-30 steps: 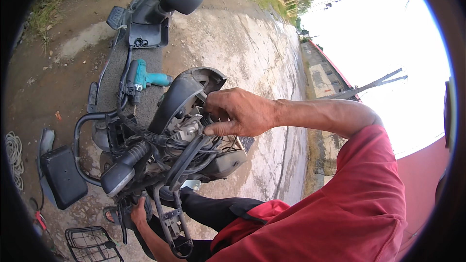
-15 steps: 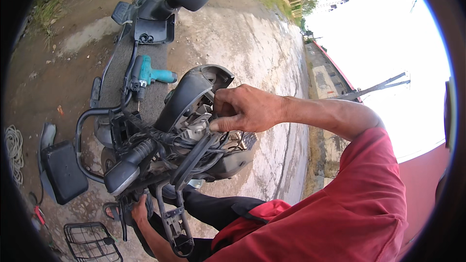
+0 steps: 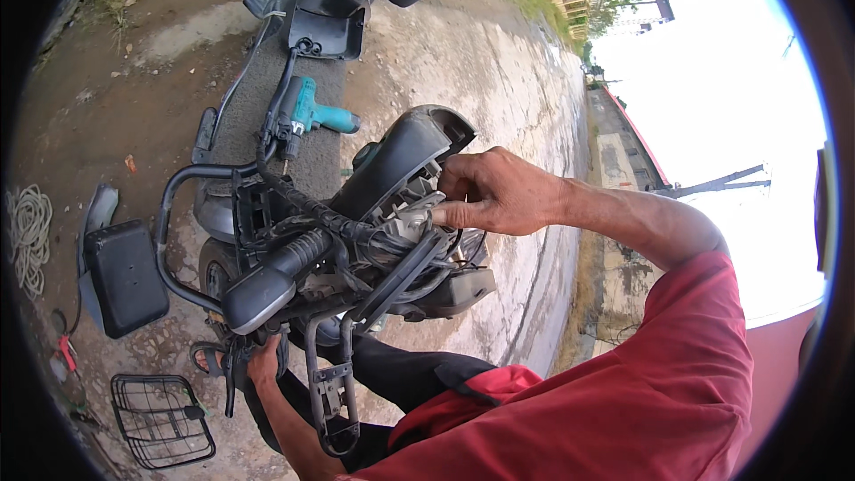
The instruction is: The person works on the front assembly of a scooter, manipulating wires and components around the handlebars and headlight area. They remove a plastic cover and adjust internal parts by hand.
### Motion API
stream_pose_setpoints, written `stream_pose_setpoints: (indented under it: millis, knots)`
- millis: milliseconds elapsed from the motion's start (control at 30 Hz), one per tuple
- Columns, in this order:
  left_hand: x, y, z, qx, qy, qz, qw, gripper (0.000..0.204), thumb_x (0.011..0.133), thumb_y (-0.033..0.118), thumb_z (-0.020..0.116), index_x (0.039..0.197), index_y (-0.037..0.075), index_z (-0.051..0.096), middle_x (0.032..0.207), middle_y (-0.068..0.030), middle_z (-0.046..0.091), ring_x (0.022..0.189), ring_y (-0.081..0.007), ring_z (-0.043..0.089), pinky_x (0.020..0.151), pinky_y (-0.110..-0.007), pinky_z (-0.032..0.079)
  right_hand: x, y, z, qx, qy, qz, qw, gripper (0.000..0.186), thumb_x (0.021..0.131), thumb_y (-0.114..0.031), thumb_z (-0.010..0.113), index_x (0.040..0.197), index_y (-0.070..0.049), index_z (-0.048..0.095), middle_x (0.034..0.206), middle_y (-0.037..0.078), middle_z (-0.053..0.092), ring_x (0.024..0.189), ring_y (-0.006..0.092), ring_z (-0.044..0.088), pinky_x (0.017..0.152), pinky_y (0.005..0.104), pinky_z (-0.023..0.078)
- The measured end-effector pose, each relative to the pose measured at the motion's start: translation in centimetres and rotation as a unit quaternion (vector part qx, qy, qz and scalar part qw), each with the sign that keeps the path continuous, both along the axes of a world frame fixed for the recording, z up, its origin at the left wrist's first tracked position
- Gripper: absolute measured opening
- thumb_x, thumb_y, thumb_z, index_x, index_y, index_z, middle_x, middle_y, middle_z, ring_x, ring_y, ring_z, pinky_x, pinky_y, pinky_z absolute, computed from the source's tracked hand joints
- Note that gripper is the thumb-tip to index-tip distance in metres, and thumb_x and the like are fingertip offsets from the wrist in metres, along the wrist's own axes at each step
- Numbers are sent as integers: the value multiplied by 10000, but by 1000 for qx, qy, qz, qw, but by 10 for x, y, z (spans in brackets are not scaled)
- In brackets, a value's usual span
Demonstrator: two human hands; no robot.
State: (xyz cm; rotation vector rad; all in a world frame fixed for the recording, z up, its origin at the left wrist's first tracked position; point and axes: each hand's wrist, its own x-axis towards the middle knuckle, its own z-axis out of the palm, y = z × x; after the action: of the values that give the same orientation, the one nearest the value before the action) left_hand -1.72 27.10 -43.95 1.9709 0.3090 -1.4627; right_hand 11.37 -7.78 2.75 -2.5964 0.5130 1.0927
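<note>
My right hand is closed, fingers curled in among the silver bracket and black cables at the front of a partly dismantled black scooter, just beside its curved cover; what it pinches is hidden. Lower in the view, my left hand is wrapped round the handlebar grip, partly behind the scooter's parts. A black-and-silver mirror sits above that hand, and a bare metal frame hangs beside it. A teal cordless drill lies on the grey footboard.
A detached black panel, coiled pale cord, red-handled tool and wire basket lie on the ground at left. A cracked concrete lane runs beside grass, walls and a leaning pole.
The whole scene has shifted rightward and slightly up in the view. My right hand stays among the cables with curled fingers, and my left hand keeps its grip on the handlebar.
</note>
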Motion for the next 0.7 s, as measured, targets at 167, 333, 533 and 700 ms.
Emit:
stream_pose_setpoints:
  millis: [167, 333, 533, 700]
  knots:
    - [2, -1, 2, -5, 1, 0, 1000, 870, 813, 693, 659, 1335, -3, 653, 1381, -278, 615, 1334, -438, 536, 1109, -455, 406, 8, 0, 5, 52, 10, 28, 998, 480, 926, -444, 763, 922, 17, 630, 732, 123, 631, 661, 227, 632, 595, 407, 508]
    - [7, -2, 11, -6, 4, -3, 1000, 901, 810, 688, 667, 1357, -27, 626, 1406, -288, 591, 1350, -440, 523, 1122, -454, 398, 10, -14, -1, 119, -76, 232, 962, 464, 879, -347, 819, 1031, 29, 593, 899, 141, 612, 704, 271, 665, 598, 433, 519]
    - [-5, -2, -8, -24, 0, -26, 999, 910, 812, 679, 673, 1376, -33, 608, 1419, -285, 583, 1368, -434, 509, 1134, -450, 388, -10, -7, 1, 78, -42, 51, 995, 480, 919, -427, 769, 990, 31, 643, 865, 142, 653, 744, 249, 687, 652, 389, 552]
    - [7, -2, 8, -1, 13, 1, 1000, 866, 824, 662, 672, 1381, 2, 618, 1418, -247, 600, 1362, -438, 512, 1127, -439, 396, 15, 9, 5, -14, 72, -81, 994, 580, 976, -544, 669, 884, 27, 700, 738, 144, 685, 728, 207, 671, 650, 360, 544]
